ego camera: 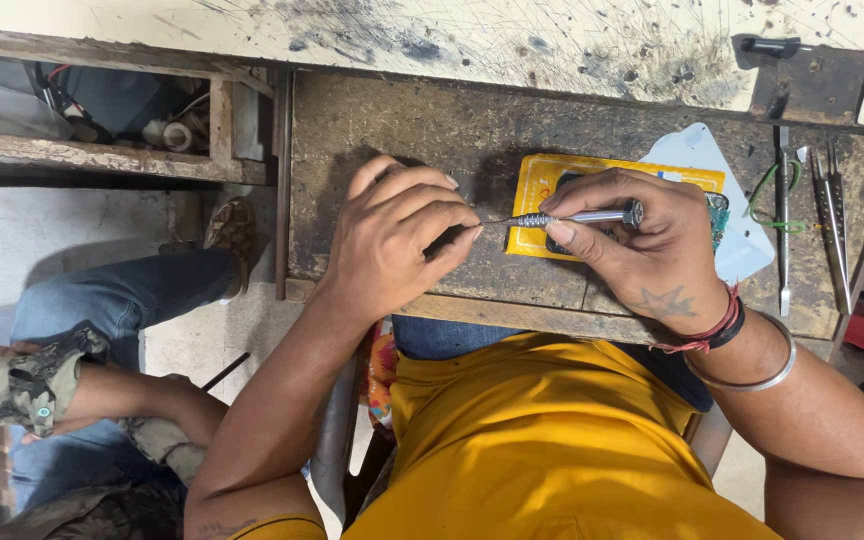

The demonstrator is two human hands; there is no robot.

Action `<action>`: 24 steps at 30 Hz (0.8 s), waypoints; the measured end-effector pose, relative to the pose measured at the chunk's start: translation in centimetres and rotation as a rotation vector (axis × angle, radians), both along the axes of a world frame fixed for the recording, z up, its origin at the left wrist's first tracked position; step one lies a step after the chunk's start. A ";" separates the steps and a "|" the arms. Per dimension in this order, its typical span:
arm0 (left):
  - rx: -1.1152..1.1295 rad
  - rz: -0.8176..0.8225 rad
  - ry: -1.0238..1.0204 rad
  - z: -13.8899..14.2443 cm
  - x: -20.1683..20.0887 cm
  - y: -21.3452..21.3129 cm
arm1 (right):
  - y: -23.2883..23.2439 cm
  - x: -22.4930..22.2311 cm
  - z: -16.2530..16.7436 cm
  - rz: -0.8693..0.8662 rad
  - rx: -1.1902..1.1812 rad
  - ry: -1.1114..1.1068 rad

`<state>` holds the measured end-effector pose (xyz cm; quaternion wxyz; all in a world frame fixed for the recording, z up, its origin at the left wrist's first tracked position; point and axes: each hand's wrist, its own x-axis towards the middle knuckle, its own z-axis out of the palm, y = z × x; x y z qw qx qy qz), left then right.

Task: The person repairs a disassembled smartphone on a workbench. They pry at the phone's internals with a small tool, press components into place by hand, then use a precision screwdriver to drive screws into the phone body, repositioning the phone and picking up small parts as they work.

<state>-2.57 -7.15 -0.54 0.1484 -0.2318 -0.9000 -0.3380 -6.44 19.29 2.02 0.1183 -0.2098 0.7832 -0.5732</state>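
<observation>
screwdriver (577,216) sits level over the worktop (402,130), shaft pointing toward the left hand (392,245). right hand (642,245) is closed around its metal handle, thumb under, fingers curled over the top. left hand is pinched shut at the fingertips right at the tip of the thin shaft; something dark sits in that pinch, too small to tell what.

under both hands: yellow mat (542,180) lying flat on the worktop, dark object on it mostly hidden by the right hand. white plastic sheet (702,150) pokes out behind and to the right of the mat.

right edge of worktop: tweezers (832,225) and a thin flat tool (783,220) lying side by side, green wire (772,195) looped just beside them.

right wrist carries a red thread, dark band and metal bangle (762,375). yellow shirt (552,440) fills the lower frame.

another person's leg in jeans (122,300) is on the floor to the left, well apart from the hands.
</observation>
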 end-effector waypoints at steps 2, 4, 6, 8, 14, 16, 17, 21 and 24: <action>-0.006 0.001 -0.002 0.0 0.0 0.0 | 0.0 0.1 0.0 -0.004 -0.001 0.008; -0.018 0.008 -0.001 0.0 0.1 0.0 | 0.0 0.1 0.0 -0.015 -0.008 0.019; -0.015 0.000 -0.002 0.0 0.0 0.0 | 0.1 0.1 0.0 -0.017 -0.012 0.000; -0.013 -0.003 -0.004 0.1 0.0 0.0 | 0.1 0.1 0.0 -0.015 -0.010 -0.010; -0.008 0.002 0.000 0.1 0.1 0.0 | 0.1 0.1 -0.1 -0.018 -0.027 -0.003; -0.006 0.001 -0.005 0.2 0.1 -0.1 | 0.2 0.2 -0.1 -0.019 -0.055 -0.023; -0.006 0.003 -0.006 0.1 0.1 0.0 | 0.2 0.2 -0.1 -0.021 -0.050 -0.032; -0.004 0.006 -0.003 0.0 0.1 0.1 | 0.1 0.1 -0.1 -0.021 -0.038 -0.036; -0.007 0.006 -0.005 0.1 0.1 0.1 | 0.1 0.1 -0.1 -0.003 -0.041 0.001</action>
